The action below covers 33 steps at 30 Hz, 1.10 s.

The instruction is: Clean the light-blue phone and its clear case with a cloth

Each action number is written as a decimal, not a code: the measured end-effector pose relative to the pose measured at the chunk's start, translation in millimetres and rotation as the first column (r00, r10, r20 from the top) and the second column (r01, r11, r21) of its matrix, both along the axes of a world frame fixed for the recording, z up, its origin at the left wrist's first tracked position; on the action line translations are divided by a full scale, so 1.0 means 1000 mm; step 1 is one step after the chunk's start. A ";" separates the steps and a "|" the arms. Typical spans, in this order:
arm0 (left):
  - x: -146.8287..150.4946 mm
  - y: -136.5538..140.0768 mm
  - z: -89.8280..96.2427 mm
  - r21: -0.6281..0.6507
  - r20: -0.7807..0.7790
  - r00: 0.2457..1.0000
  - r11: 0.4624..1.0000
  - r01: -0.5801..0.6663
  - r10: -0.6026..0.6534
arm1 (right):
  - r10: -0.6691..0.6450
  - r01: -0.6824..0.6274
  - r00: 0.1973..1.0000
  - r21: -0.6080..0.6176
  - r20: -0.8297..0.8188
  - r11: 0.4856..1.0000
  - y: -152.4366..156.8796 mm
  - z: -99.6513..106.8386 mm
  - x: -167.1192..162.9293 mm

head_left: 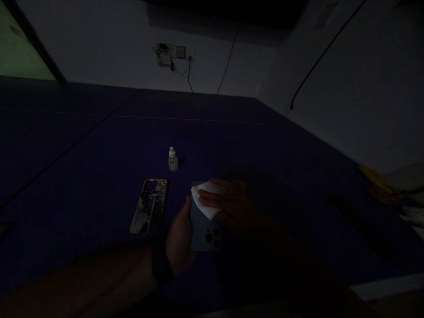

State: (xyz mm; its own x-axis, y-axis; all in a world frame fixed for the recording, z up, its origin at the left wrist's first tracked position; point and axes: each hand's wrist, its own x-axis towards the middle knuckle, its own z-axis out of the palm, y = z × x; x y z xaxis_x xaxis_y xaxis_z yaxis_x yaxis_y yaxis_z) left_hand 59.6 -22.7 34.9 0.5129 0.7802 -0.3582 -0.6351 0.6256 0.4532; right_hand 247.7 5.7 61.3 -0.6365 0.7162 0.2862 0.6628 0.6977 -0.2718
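Observation:
My left hand [179, 240], with a dark band at the wrist, grips a blue-grey smartphone [200, 227] from its left side and below. The phone's back faces up, its camera lenses at the near end. My right hand [232, 201] presses a white wipe [208, 203] against the far part of the phone's back, fingers laid over the cloth. Left of the phone lies a patterned phone case [150, 210] with a camera cutout. Beyond them stands a small clear bottle [172, 163] with a white cap. Dim light hides the left fingers under the phone.
Everything rests on a dark blue surface [205, 137] that reaches back to a wall. Sockets with cables [180, 52] are on that wall. A dark flat object [354, 221] lies at the right, near a yellow item [376, 179].

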 end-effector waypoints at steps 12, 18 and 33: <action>0.000 0.001 -0.001 -0.058 -0.050 0.998 0.998 0.026 -0.029 | -0.123 0.124 0.990 0.011 -0.069 0.992 0.001 -0.003 0.001; -0.003 0.000 -0.001 -0.035 -0.026 0.998 0.998 0.047 -0.048 | -0.207 0.221 0.971 0.116 -0.122 0.968 0.002 -0.004 0.003; 0.001 0.002 0.001 -0.107 0.157 0.984 0.992 -0.072 0.088 | 0.093 -0.090 0.995 0.101 -0.022 0.991 -0.010 -0.017 -0.018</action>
State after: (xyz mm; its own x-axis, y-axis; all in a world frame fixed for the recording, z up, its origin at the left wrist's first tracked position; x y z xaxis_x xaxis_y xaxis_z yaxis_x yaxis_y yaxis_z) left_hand 60.4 -21.0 35.9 0.5077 0.7855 -0.3540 -0.7446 0.6067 0.2783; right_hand 229.8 -4.8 44.3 -0.6892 0.6225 0.3709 0.5883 0.7795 -0.2150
